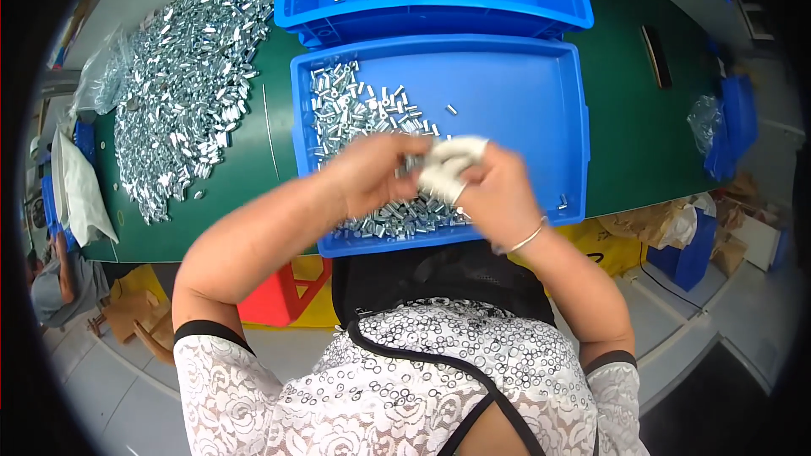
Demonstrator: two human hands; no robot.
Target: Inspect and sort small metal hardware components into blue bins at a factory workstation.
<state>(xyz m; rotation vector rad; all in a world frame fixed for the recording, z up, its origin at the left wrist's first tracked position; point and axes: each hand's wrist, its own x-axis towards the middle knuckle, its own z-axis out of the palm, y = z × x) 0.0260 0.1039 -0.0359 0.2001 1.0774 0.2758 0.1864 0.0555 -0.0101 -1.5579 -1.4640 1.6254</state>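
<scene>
My left hand (374, 172) and my right hand (497, 190) meet over the near blue tray (517, 89), fingertips close together and blurred by motion. White coverings (452, 165) wrap several fingers of my right hand. The fingers of both hands are curled; something greyish shows at my left fingertips, too smeared to name. Under and beside my left hand, short shiny metal sleeves (342, 114) pile up in the tray's left part. One loose sleeve (452, 109) lies near the tray's middle, and another (563, 201) by its right wall.
A second blue tray (439, 13) with scattered metal pieces stands just beyond. To the left, a large heap of metal pieces (190, 89) covers the green table (625, 118). A thin rod (269, 131) lies beside the heap. At the far right is a dark phone-like slab (655, 57).
</scene>
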